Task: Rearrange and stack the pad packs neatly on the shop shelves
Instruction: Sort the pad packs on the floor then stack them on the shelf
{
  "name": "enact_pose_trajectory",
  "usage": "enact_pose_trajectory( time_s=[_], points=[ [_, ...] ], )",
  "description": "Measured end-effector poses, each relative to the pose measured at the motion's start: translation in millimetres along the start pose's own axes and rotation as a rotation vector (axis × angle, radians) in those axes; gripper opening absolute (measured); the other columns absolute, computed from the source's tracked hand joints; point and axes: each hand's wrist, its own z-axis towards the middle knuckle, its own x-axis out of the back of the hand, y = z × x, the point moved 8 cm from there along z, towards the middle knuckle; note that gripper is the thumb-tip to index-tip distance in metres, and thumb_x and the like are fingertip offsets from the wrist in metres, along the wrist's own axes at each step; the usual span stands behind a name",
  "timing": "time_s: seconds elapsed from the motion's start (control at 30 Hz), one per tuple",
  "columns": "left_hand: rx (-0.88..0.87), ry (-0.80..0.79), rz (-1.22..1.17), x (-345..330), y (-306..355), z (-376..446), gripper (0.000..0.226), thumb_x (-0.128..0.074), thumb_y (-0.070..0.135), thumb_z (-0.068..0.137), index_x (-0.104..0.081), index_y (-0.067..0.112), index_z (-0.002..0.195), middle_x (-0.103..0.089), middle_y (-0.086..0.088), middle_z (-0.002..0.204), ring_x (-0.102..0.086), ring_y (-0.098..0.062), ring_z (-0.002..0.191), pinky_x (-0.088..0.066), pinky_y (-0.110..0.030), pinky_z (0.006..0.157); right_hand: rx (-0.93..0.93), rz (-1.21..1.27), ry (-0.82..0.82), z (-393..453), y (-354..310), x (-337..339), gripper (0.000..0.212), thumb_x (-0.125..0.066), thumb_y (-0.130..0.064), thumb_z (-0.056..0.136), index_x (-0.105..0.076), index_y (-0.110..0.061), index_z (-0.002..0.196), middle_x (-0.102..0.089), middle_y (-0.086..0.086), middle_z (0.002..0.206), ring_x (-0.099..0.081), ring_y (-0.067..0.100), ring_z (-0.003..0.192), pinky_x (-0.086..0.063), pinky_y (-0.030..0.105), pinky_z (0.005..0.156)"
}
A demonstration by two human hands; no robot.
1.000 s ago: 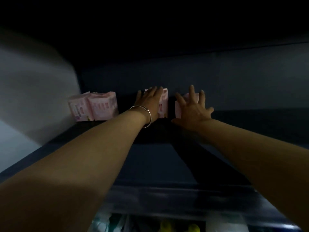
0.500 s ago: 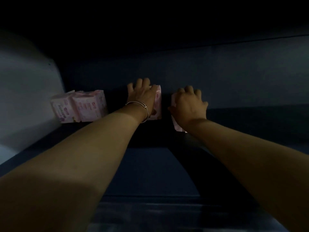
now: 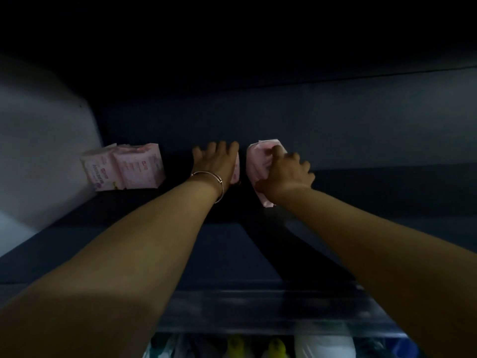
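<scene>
Pad packs are being handled deep on a dark shelf [image 3: 219, 251], and both arms are stretched well in. A pink pack [image 3: 258, 164] is gripped by the right hand [image 3: 286, 174], with the fingers curled round its right side and the thumb tucked under its lower edge; the pack is seen tilted, its top corner raised toward the back wall [image 3: 335, 120] and its lower corner poking out below the wrist. Just beside it, a second pink pack [image 3: 236, 170] is covered by the left hand [image 3: 215, 164], whose fingers are laid straight over its top and front; only a narrow strip of this pack is shown at the hand's right edge, so whether it is pressed or merely touched cannot be told. A thin gap is left between the two packs. A metal bangle [image 3: 210, 182] is worn at the left wrist. Further left, well apart from the hands, two more pink packs [image 3: 124, 169] are stood upright and touching each other, pushed against the pale side wall [image 3: 44, 151] at the shelf's rear corner. Below the shelf's front lip [image 3: 258, 316], at the bottom edge of the view, blurred goods in yellow and white [image 3: 278, 347] are glimpsed on a lower level, too dim to be identified.
</scene>
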Motion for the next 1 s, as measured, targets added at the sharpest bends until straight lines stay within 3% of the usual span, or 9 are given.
enact_pose_trajectory(
  time_s=[0.07,0.2,0.43,0.6,0.8,0.9,1.0],
  points=[
    [-0.013,-0.023,0.046,2.4,-2.7,-6.8,0.092,-0.073,0.030,0.074,-0.015,0.019,0.144,-0.030,-0.012,0.141,-0.031,-0.033,0.127,-0.032,-0.051,0.099,0.006,0.027,0.008,-3.5,0.4,1.4,0.078,-0.073,-0.032,0.078,-0.025,-0.023,0.139,-0.036,0.013,0.135,-0.035,0.035,0.125,-0.035,0.043,0.099],
    [0.038,-0.046,-0.012,17.0,-18.5,-20.4,0.087,-0.080,0.032,0.068,-0.027,0.017,0.135,-0.032,-0.011,0.136,-0.034,-0.033,0.125,-0.039,-0.052,0.097,0.035,0.143,0.016,-16.4,1.6,8.7,0.086,-0.075,-0.026,0.076,-0.020,-0.018,0.142,-0.034,0.014,0.139,-0.032,0.033,0.129,-0.033,0.043,0.103],
    [0.105,-0.040,-0.245,61.6,-48.1,-72.5,0.090,-0.083,0.031,0.064,-0.031,0.006,0.132,-0.036,-0.015,0.133,-0.035,-0.032,0.123,-0.039,-0.041,0.097,0.192,0.296,0.088,-65.0,-14.0,44.1,0.079,-0.076,-0.020,0.074,-0.030,-0.005,0.137,-0.036,0.015,0.137,-0.033,0.032,0.128,-0.036,0.046,0.105],
    [0.109,-0.084,-0.178,102.0,-72.7,-126.5,0.098,-0.084,0.026,0.061,-0.029,0.011,0.141,-0.031,-0.016,0.135,-0.035,-0.033,0.124,-0.035,-0.040,0.103,0.242,0.351,0.100,-109.3,-25.4,77.1,0.075,-0.082,-0.018,0.066,-0.041,-0.005,0.128,-0.044,0.013,0.129,-0.043,0.030,0.120,-0.042,0.045,0.100],
    [0.063,-0.314,-0.139,131.4,-90.5,-200.2,0.085,-0.085,0.013,0.052,-0.044,0.016,0.126,-0.040,-0.008,0.116,-0.049,-0.029,0.107,-0.047,-0.042,0.093,0.326,0.333,0.010,-177.7,-40.5,92.6,0.068,-0.078,-0.019,0.069,-0.044,-0.006,0.127,-0.048,0.011,0.126,-0.048,0.028,0.116,-0.047,0.036,0.090],
    [0.077,-0.287,-0.212,140.3,-96.9,-235.3,0.079,-0.085,0.008,0.054,-0.047,0.011,0.122,-0.047,-0.012,0.120,-0.051,-0.028,0.104,-0.047,-0.038,0.089,0.325,0.388,-0.045,-211.3,-39.3,86.0,0.069,-0.077,-0.021,0.072,-0.041,-0.006,0.129,-0.048,0.011,0.129,-0.049,0.027,0.116,-0.049,0.039,0.092],
    [0.051,-0.251,-0.209,149.9,-95.1,-261.7,0.069,-0.082,0.006,0.060,-0.048,0.009,0.120,-0.050,-0.013,0.120,-0.050,-0.025,0.100,-0.043,-0.033,0.084,0.362,0.405,-0.065,-238.8,-41.7,80.3,0.070,-0.078,-0.018,0.071,-0.042,-0.006,0.129,-0.048,0.009,0.128,-0.049,0.023,0.114,-0.046,0.031,0.084]
  ],
)
